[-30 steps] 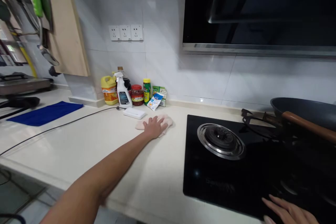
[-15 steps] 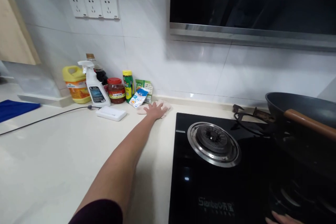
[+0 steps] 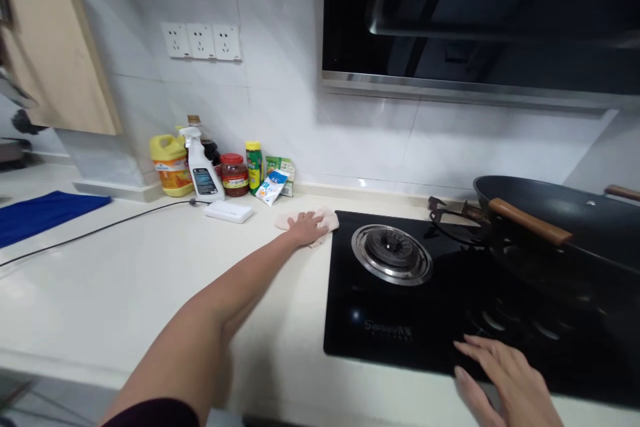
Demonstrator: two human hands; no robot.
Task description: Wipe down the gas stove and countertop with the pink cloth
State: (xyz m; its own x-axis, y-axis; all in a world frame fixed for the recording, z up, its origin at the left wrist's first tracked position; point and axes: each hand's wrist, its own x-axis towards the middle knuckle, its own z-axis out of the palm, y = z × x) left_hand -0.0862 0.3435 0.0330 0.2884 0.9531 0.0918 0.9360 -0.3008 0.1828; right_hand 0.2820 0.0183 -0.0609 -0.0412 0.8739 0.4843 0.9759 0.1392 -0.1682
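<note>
My left hand (image 3: pixel 307 229) presses a pale pink cloth (image 3: pixel 329 219) against the countertop, its fingers over the cloth. The cloth lies bunched under the palm, with its right edge at the back left corner of the black gas cooktop (image 3: pixel 380 327). Close behind are a white-and-blue packet (image 3: pixel 273 187) and a green packet (image 3: pixel 287 168), leaning by the wall. My right hand (image 3: pixel 507 377) is over the cooktop's front edge, open, with thumb and fingers apart and nothing in it. Whether it touches the glass, I cannot tell.
A round burner (image 3: pixel 393 253) is nearest the cloth. A wok (image 3: pixel 545 203) with wooden handles stands at right. A white power bank (image 3: pixel 229 211), a spray bottle (image 3: pixel 204 173), a yellow jug (image 3: pixel 171 167) and a red-lidded jar (image 3: pixel 235 175) stand left. A range hood (image 3: pixel 450 85) overhangs.
My left hand has drawn the cloth away from the packets, nearer to me and towards the cooktop. My right hand has come further into view. The camera's view has shifted.
</note>
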